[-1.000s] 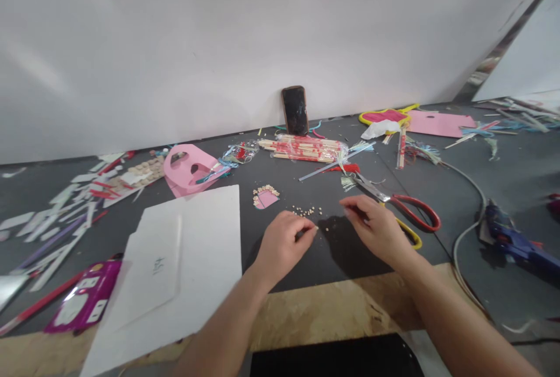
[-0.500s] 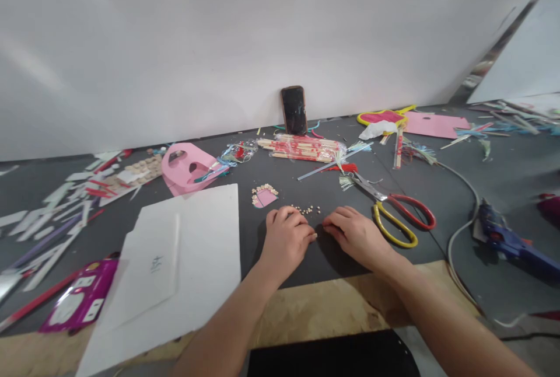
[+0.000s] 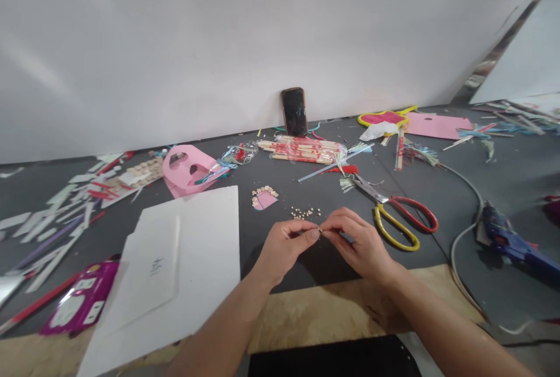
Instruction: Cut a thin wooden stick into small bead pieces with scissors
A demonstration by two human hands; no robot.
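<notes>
My left hand (image 3: 284,248) and my right hand (image 3: 361,243) meet at the fingertips low over the dark tabletop. Between the pinched fingers a small pale bead-like piece (image 3: 321,229) shows; most of it is hidden. Just beyond the hands lie several small pale beads (image 3: 305,212), loose on the table. Further left is a pink shape (image 3: 265,201), with a row of the same pale pieces along its upper and left edge. Scissors (image 3: 396,215) with one red and one yellow handle rest right of my right hand.
A white board (image 3: 214,248) covers the table at left, near pink cut foam (image 3: 190,167) and scattered strips (image 3: 56,219). Bagged sticks (image 3: 301,149) lie before a phone (image 3: 294,111) leaning on the white wall. At right is a blue glue gun (image 3: 516,243) with its cable.
The hands, apart before, have come together fingertip to fingertip with a small pale piece between them. My left hand has moved off the loose beads, uncovering more of them.
</notes>
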